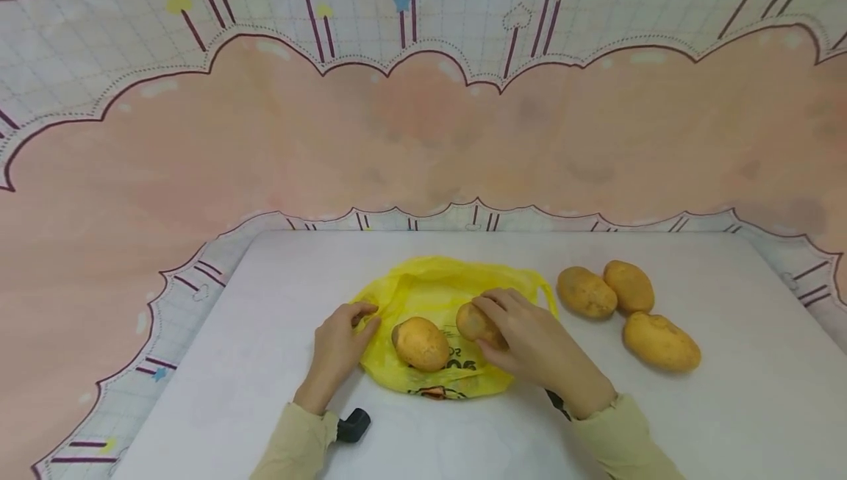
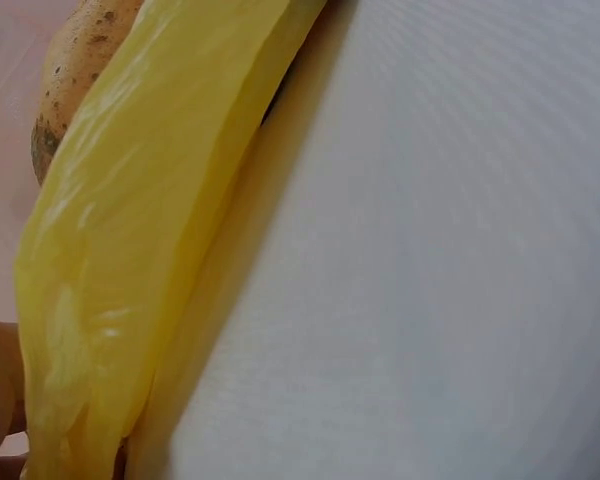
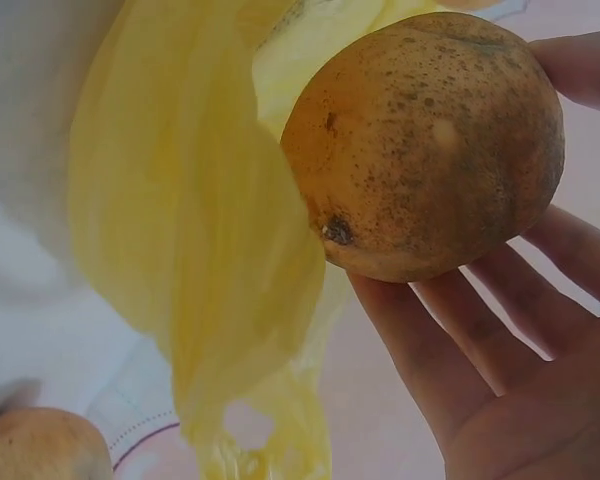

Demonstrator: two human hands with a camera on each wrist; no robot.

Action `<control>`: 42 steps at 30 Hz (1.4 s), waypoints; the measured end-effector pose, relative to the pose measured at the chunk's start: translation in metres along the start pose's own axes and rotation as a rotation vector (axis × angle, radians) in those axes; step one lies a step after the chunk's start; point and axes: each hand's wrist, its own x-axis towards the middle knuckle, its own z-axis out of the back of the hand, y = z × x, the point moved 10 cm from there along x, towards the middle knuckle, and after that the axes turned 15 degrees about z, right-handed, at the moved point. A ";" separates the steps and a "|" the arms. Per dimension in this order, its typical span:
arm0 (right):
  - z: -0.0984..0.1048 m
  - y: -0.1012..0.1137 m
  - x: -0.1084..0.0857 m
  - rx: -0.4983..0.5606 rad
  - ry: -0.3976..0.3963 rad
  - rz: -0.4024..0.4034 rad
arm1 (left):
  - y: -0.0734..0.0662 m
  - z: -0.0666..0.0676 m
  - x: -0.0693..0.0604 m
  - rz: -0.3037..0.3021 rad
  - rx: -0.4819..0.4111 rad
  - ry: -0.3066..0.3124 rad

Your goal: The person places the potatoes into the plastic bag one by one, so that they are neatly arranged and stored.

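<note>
Your table (image 1: 245,348) is plain white. Right below your grip — your right hand (image 1: 536,333) — a thin yellow bag (image 1: 437,292) lies spread out on it, and it reaches across to your left hand (image 1: 340,340). Out to the right of your grip, three light brown potatoes sit on the white top: two side by side (image 1: 587,292) (image 1: 629,287), and one (image 1: 662,342) just beside them, closer to you.

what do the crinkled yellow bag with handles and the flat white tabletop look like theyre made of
The crinkled yellow bag: probably thin, lightly glossy plastic film, since it shows creases, shiny streaks and translucent patches.
The flat white tabletop: apparently smooth and matte, without sharp reflections; cloth, plastic sheet or painted board all seem possible.
</note>
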 end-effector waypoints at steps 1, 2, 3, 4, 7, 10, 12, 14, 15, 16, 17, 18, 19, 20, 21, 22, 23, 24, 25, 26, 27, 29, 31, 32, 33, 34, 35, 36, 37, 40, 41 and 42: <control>-0.001 0.000 0.001 0.003 0.005 -0.006 | 0.000 0.000 0.000 0.000 -0.001 -0.001; -0.002 -0.001 0.002 0.005 0.009 -0.013 | -0.001 0.000 0.001 -0.001 0.000 0.001; -0.003 -0.001 0.003 0.008 0.012 -0.020 | -0.001 0.000 0.001 -0.004 0.002 0.003; -0.004 -0.002 0.003 0.010 0.014 -0.026 | -0.002 -0.001 0.001 -0.007 0.006 0.005; -0.008 -0.003 0.004 0.021 0.028 -0.047 | -0.003 -0.002 0.001 -0.004 0.011 0.010; -0.016 -0.002 0.006 0.041 0.055 -0.066 | -0.001 -0.001 0.001 0.010 0.019 0.014; -0.022 -0.001 0.007 0.052 0.071 -0.077 | 0.001 -0.001 0.000 0.019 0.023 0.020; -0.025 -0.001 0.008 0.061 0.078 -0.085 | 0.002 0.000 -0.001 0.022 0.022 0.023; -0.026 -0.001 0.008 0.066 0.078 -0.090 | 0.002 0.000 -0.001 0.022 0.021 0.024; -0.026 -0.001 0.008 0.071 0.080 -0.094 | 0.003 0.000 0.000 0.019 0.023 0.026; -0.027 0.000 0.009 0.074 0.081 -0.097 | 0.003 0.000 0.000 0.019 0.023 0.027; -0.028 0.000 0.009 0.079 0.084 -0.100 | 0.003 0.001 0.000 0.019 0.021 0.027; -0.029 0.000 0.010 0.085 0.089 -0.104 | 0.003 0.001 0.000 0.021 0.018 0.027; -0.030 0.000 0.010 0.091 0.095 -0.107 | 0.003 0.001 0.000 0.022 0.017 0.029; -0.030 0.000 0.010 0.095 0.099 -0.108 | 0.003 0.002 0.000 0.023 0.017 0.030; -0.031 0.000 0.010 0.098 0.103 -0.110 | 0.003 0.002 0.000 0.016 0.017 0.028; -0.032 -0.001 0.010 0.101 0.106 -0.111 | 0.003 0.002 0.000 0.015 0.014 0.029; -0.032 -0.001 0.010 0.102 0.109 -0.113 | 0.002 0.002 -0.001 0.012 0.013 0.029; -0.033 -0.001 0.009 0.103 0.111 -0.115 | 0.002 0.002 -0.001 0.010 0.012 0.029; -0.033 -0.001 0.009 0.103 0.112 -0.117 | 0.002 0.001 -0.001 0.006 0.013 0.029; -0.034 -0.001 0.008 0.104 0.113 -0.118 | 0.002 0.001 -0.001 0.004 0.013 0.029; -0.035 -0.001 0.007 0.105 0.117 -0.118 | 0.002 0.001 -0.001 0.001 0.011 0.026; -0.036 -0.002 0.006 0.103 0.121 -0.119 | 0.002 0.000 -0.001 0.003 0.012 0.024; -0.037 -0.002 0.006 0.102 0.124 -0.120 | 0.002 0.000 -0.001 0.004 0.012 0.024; -0.037 -0.002 0.006 0.102 0.126 -0.120 | 0.002 0.000 -0.001 0.004 0.013 0.023; -0.038 -0.003 0.006 0.101 0.127 -0.121 | 0.002 0.000 -0.001 0.002 0.015 0.019; -0.038 -0.003 0.006 0.102 0.129 -0.122 | 0.002 0.001 -0.001 0.004 0.015 0.018; -0.039 -0.003 0.006 0.101 0.131 -0.123 | 0.002 0.001 0.000 0.006 0.016 0.017; -0.039 -0.004 0.006 0.102 0.133 -0.126 | 0.001 0.001 -0.001 0.004 0.016 0.014; -0.040 -0.005 0.006 0.103 0.144 -0.137 | 0.001 0.002 -0.001 0.004 0.018 0.007; -0.040 -0.005 0.005 0.103 0.149 -0.140 | 0.001 0.001 -0.001 0.004 0.019 0.006; -0.041 -0.006 0.005 0.103 0.154 -0.143 | 0.001 0.001 -0.001 0.004 0.021 0.005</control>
